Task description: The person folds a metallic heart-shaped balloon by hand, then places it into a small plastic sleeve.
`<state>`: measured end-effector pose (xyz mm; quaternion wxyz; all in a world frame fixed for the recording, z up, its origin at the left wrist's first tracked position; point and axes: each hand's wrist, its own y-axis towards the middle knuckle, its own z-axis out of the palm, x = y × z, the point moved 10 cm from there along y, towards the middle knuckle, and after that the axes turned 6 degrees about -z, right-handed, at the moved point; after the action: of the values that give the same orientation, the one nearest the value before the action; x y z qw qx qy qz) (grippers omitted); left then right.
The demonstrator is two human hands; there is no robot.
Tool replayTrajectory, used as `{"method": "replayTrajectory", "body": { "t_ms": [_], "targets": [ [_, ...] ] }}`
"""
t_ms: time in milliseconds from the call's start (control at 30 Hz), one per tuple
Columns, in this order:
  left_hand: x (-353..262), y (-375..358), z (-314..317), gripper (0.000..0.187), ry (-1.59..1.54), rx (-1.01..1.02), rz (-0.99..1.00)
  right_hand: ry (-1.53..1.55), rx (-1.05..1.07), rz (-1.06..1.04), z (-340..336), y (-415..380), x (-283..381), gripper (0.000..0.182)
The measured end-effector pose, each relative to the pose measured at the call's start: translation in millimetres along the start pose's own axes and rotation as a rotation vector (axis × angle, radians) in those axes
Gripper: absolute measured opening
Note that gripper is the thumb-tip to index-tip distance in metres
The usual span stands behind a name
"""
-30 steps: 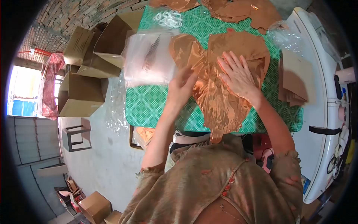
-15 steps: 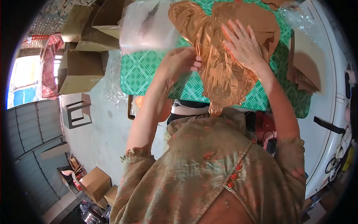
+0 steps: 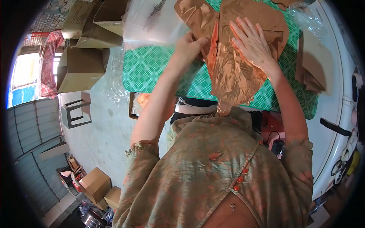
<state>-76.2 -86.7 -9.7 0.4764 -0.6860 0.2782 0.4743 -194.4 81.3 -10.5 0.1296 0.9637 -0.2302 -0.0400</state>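
A shiny copper-coloured foil balloon (image 3: 237,81), deflated and creased, lies across the green plaid tabletop (image 3: 142,72). Its narrow tail hangs over the near table edge toward my body. My right hand (image 3: 251,47) rests flat on the upper right part of the foil, fingers stretched out. At the left lobe, my left hand (image 3: 192,47) grips the foil's edge between thumb and fingers; the fingertips are partly hidden. Between the two lobes a fold of foil stands up and glows orange.
A stack of clear plastic bags (image 3: 152,22) lies at the table's upper left. Brown flat sheets (image 3: 313,60) and crumpled clear wrap (image 3: 306,17) are at the right. Open cardboard boxes (image 3: 81,66) stand left of the table, and a grey frame-like stool (image 3: 76,113) is on the floor.
My left hand has moved up and right along the left lobe, pulling its inner edge into a raised fold. My right hand stays flat on the foil.
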Motion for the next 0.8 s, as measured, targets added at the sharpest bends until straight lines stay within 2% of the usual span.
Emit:
{"method": "replayTrajectory", "body": {
  "t_ms": [100,300,400,500,600,700,733,800],
  "targets": [
    [4,10,5,0.027,-0.100,0.075,0.008,-0.030,0.032,-0.006,2,-1,1,0.058],
    [-18,21,6,0.032,-0.126,0.058,0.274,0.007,0.099,0.025,-2,-1,1,0.060],
    [-30,8,7,0.034,-0.162,0.021,0.184,0.021,0.103,0.031,-1,0,2,0.060],
    [-34,11,8,0.035,-0.488,0.064,0.205,0.024,0.106,0.031,-4,1,3,0.059],
    [-31,20,3,0.037,-0.415,0.014,0.108,0.048,0.093,0.028,-8,1,4,0.060],
    [-37,29,2,0.044,-0.329,-0.036,0.219,0.059,0.069,0.018,-10,1,6,0.060],
    [-29,31,10,0.050,-0.194,-0.002,0.133,0.057,0.057,0.014,-10,1,6,0.060],
    [-33,33,45,0.053,-0.419,0.175,0.199,0.006,0.102,0.019,-9,1,6,0.059]
  ]
}}
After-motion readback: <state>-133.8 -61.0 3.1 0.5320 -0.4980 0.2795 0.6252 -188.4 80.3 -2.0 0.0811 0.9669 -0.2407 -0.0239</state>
